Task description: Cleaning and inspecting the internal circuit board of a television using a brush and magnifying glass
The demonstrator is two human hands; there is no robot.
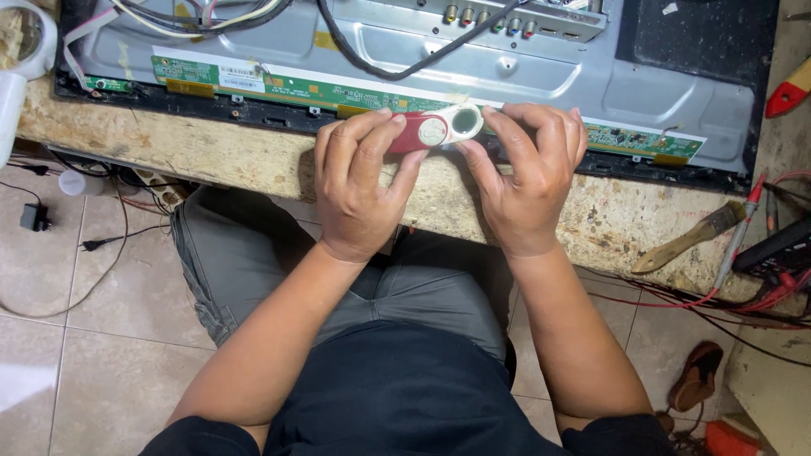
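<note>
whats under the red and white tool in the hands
Under the red and white tool, held by the left hand and right hand, lie the green circuit strip and worn bench edge. The strip directly beneath is covered.

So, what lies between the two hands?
In the head view, a red and white folding tool spans the gap: left hand grips its red end, right hand its white end.

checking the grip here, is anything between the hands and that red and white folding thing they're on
Nothing visible. The left hand pinches the red end and the right hand the white end of the folding tool directly, fingers bare on it, just above the green circuit strip.
</note>
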